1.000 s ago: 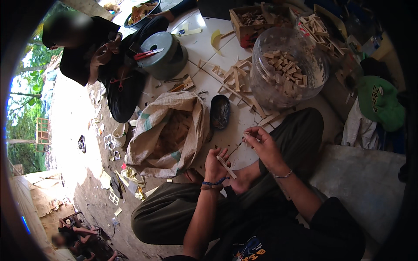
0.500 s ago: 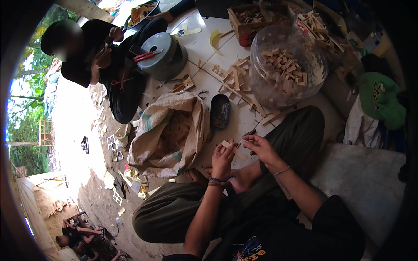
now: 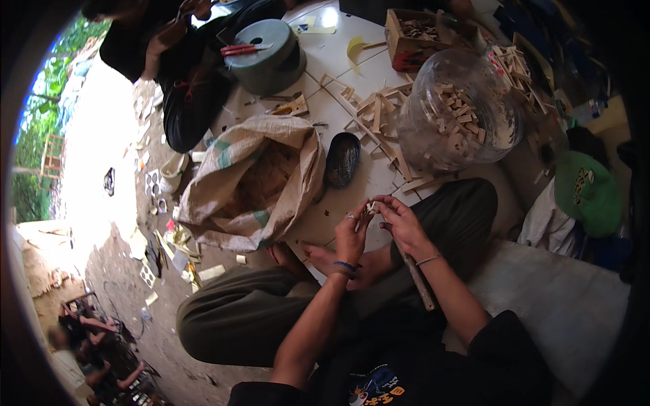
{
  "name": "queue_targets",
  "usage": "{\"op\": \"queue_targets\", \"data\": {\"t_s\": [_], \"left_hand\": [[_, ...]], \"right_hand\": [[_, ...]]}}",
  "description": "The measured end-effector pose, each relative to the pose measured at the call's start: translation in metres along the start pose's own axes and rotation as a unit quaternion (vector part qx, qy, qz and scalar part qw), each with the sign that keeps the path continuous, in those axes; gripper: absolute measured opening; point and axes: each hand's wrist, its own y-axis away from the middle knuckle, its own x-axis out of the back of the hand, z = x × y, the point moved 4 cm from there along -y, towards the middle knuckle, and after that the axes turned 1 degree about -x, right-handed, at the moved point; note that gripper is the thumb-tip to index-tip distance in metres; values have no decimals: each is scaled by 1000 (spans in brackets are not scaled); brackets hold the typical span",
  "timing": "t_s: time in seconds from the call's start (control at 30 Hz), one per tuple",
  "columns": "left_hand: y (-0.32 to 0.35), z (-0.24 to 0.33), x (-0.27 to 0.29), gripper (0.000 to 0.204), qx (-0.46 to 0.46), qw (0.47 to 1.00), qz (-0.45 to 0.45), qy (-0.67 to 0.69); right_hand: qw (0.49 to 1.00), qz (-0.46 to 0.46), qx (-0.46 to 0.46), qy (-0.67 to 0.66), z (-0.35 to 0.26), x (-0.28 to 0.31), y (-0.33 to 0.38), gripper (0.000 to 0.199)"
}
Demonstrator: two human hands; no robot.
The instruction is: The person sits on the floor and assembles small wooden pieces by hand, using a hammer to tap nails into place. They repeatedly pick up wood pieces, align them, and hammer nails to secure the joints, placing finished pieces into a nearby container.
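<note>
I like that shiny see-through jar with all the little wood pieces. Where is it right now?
In the head view, the clear jar sits on the white floor on the person's right, beyond their right hand and knee, beside the loose wooden sticks.

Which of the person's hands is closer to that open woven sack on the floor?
Left. The left hand sits just right of the woven sack, level with its lower edge. The right hand is farther right, beyond the left hand, both pinching a small wooden piece.

One sack (image 3: 254, 183), one clear jar (image 3: 460, 111), one dark bowl (image 3: 342, 159), one green cap (image 3: 588, 193), two hands.
</note>
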Motion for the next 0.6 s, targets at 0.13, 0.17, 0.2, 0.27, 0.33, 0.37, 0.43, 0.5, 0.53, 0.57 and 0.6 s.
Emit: {"op": "queue_targets", "data": {"t_s": [0.13,0.17,0.2,0.27,0.33,0.37,0.43,0.5,0.53,0.57,0.6], "left_hand": [[-2,-4,0,31,18,999,-21,34],[-2,-3,-1,31,15,999,-25,35],[-3,-1,-2,31,12,999,-30,35],[-5,1,-1,31,11,997,-32,63],[-6,2,0,31,13,996,-38,78],[-6,3,0,31,16,996,-44,80],[-5,2,0,31,19,995,-52,81],[-6,1,-1,31,13,995,-56,84],[-5,-1,-1,31,21,995,-57,84],[-5,-2,-2,31,23,994,-54,90],[-5,-2,-1,31,18,994,-49,101]], "right_hand": [[1000,5,-10,29,3,12,-4,27],[999,4,-10,42,5,14,-4,27],[998,13,-17,55,6,16,-4,27],[999,-6,-6,51,5,17,-4,25],[999,-9,-7,49,4,18,-3,24],[999,-8,-10,48,4,18,-3,23],[999,-11,-9,47,5,18,-2,22],[999,-19,1,45,4,18,-3,20],[999,-23,0,48,4,18,-3,20],[998,-29,-1,51,4,17,-4,19],[998,-18,-7,55,4,19,-4,19]]}}
